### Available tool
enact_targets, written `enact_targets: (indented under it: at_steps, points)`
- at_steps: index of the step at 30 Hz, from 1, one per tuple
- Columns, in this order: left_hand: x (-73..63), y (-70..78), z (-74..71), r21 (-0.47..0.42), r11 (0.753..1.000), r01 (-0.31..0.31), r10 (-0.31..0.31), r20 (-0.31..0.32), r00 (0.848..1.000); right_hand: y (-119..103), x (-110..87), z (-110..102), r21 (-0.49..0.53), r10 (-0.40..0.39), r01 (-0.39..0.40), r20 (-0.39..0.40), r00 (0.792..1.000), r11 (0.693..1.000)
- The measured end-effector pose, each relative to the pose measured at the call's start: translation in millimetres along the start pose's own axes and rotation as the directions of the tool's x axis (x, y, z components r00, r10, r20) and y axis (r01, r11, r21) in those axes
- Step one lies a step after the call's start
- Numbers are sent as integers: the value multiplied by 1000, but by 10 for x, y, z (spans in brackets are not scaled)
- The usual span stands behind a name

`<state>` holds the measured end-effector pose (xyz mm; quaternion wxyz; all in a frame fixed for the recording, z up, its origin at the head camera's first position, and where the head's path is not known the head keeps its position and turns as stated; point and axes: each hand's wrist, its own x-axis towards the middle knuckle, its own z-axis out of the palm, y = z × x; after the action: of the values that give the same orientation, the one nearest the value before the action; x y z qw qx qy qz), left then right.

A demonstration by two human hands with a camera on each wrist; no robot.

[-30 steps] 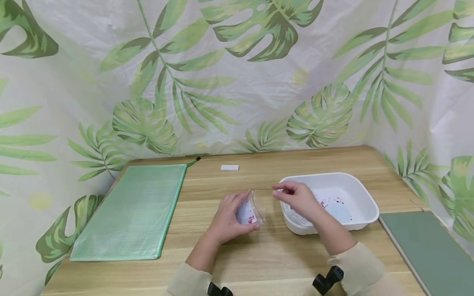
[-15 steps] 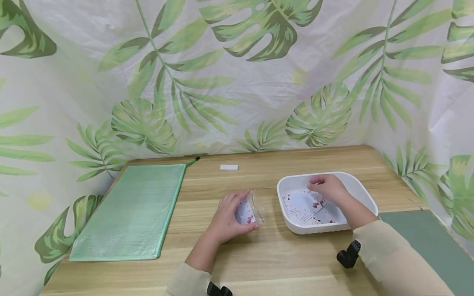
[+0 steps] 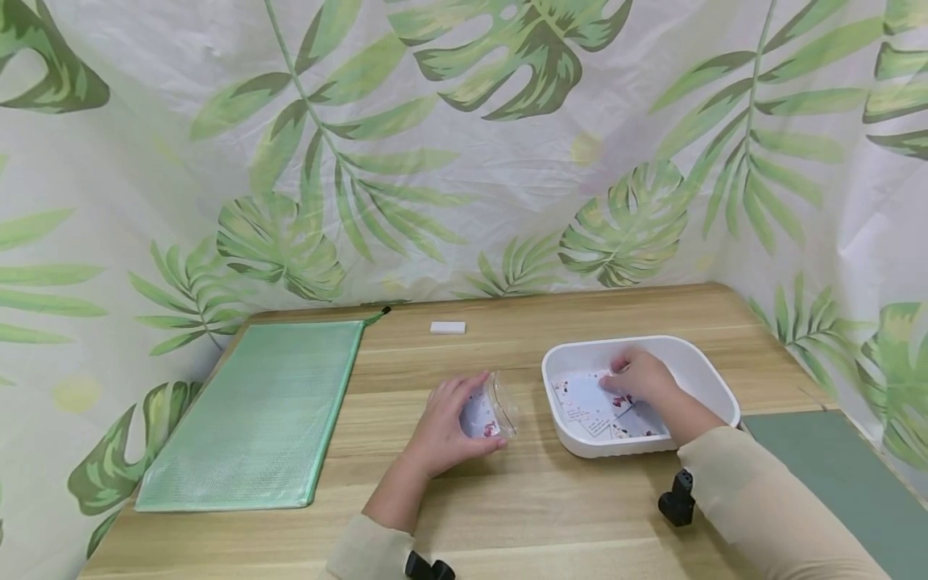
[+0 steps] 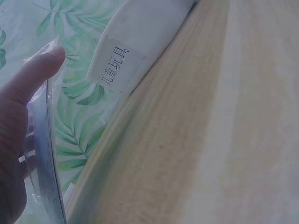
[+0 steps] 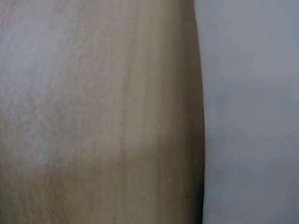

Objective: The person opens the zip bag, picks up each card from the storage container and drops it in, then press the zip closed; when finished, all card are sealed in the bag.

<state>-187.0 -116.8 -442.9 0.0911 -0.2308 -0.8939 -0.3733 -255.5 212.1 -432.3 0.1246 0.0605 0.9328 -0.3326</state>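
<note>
My left hand (image 3: 453,427) grips a small clear plastic bag (image 3: 507,411) above the wooden table, thumb on the near side and fingers on the far side. Inside the bag are pale printed cards (image 3: 478,417) with small red figures. In the left wrist view, the thumb and fingers hold the upright bag (image 4: 44,154) from its edges. My right hand (image 3: 645,383) reaches into a white plastic basin (image 3: 558,427), fingertips bent down at the printed cards (image 3: 580,395) lying on its bottom. I cannot tell whether they pinch a card. The right wrist view misses this hand.
A green mesh zip pouch (image 3: 254,419) lies flat at the left. Behind the bag rests a small white block (image 3: 448,328). A grey-green board (image 3: 834,475) is at the right. The basin carries a printed label (image 4: 119,65). Leaf-patterned cloth (image 3: 464,145) hangs behind the wooden table (image 3: 493,515).
My right hand has moved from beside the bag rightward into the basin, then slightly down onto the cards. The left hand has stayed in place with the bag.
</note>
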Motion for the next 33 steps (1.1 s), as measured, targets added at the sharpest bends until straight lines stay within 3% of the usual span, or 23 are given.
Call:
enact_targets:
  at_steps: [12, 22, 27, 33]
  points:
    - [-1, 4, -11, 1, 1000, 8, -8, 3, 1000, -42, -4, 41, -91, -13, 12, -9, 1000, 996]
    - [-3, -22, -1, 13, 1000, -14, 14, -17, 1000, -3, 79, 56, -16, 47, -46, 60, 997, 999]
    - [-4, -30, 7, 12, 1000, -20, 20, -27, 999, 31, 101, 42, 78, 48, -54, 74, 996, 996]
    - [-7, -36, 15, 7, 1000, -3, 3, -13, 1000, 0, -4, -49, 150, -17, 7, 68, 998, 989]
